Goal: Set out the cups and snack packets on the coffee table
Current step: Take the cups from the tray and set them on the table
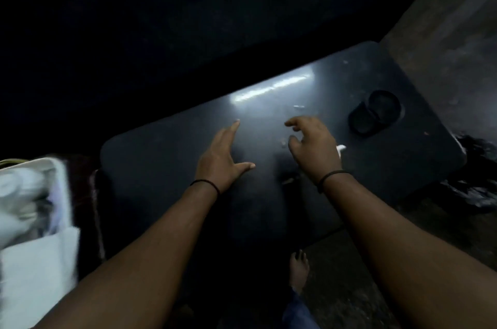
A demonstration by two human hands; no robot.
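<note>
Both grips hold nothing: left hand (219,158) flat-fingered, right hand (313,144) loosely curled, both over the dark surface (161,162). No cups or packets are on it; pale, blurred things lie left of the surface (29,194), perhaps them. A dark round holder (375,112) sits right of the hands; in this gloom a reaching arm could knock it

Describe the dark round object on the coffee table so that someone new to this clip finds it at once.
Start at the dark coffee table across the middle of the view. Follow it toward its far right end, past the right hand. There lies a black round container, seemingly with its lid beside it, the only large item on the top.
</note>
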